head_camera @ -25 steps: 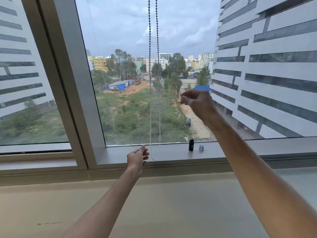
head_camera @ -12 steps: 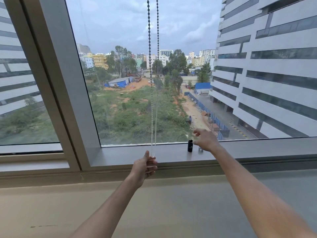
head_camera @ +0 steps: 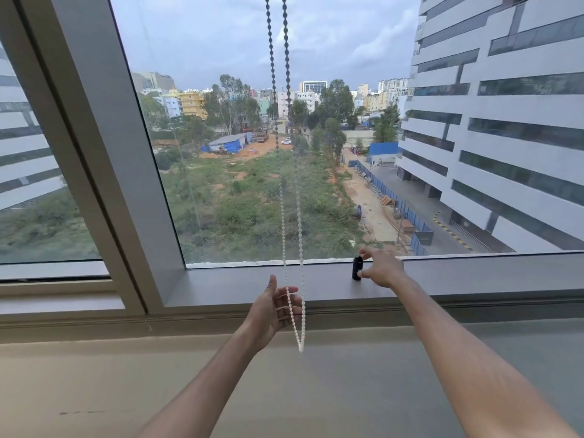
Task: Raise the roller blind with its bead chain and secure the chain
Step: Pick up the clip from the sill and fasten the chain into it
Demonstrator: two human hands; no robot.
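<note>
The white bead chain (head_camera: 283,216) hangs in two strands from above the frame, in front of the window glass. Its loop ends below the sill (head_camera: 474,276), near the ledge. My left hand (head_camera: 274,308) is spread beside the loop's lower part, fingers apart, with one strand lying across the fingertips. My right hand (head_camera: 380,267) reaches onto the sill, its forefinger and thumb closed around a small black cylinder (head_camera: 356,269) that stands upright there. The blind itself is out of view above.
A thick grey window post (head_camera: 104,147) slants up at the left of the pane. Below the sill runs a wide beige ledge (head_camera: 316,390). Outside are a green lot, trees and a tall white building.
My right hand dropped from mid-pane to the sill and closed on the black cylinder. My left hand opened, and the chain loop now hangs lower past it.
</note>
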